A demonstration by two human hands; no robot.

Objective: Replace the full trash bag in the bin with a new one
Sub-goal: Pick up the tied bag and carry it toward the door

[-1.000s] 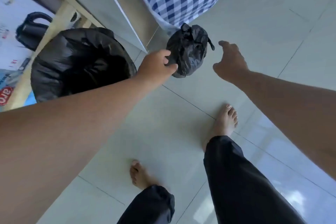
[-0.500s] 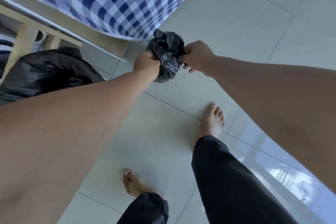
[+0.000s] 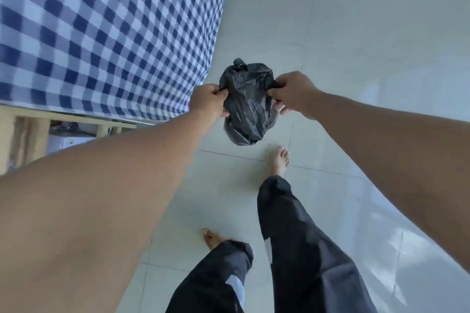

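A small, tied, bulging black trash bag (image 3: 245,107) hangs above the pale tiled floor, in the middle of the head view. My left hand (image 3: 209,103) pinches its left side near the top. My right hand (image 3: 293,93) grips its right side, fingers closed on the plastic. A knot sticks up at the bag's top. The bin is out of view.
A bed or table with a blue-and-white checked cloth (image 3: 101,33) fills the upper left, on a pale wooden frame (image 3: 30,134). Glossy tiled floor (image 3: 356,46) spreads to the right. My bare feet and dark trousers (image 3: 300,236) are below the bag.
My right hand has closed on the bag, which both hands now hold. The view has swung away from the lined bin, which has left the frame on the left.
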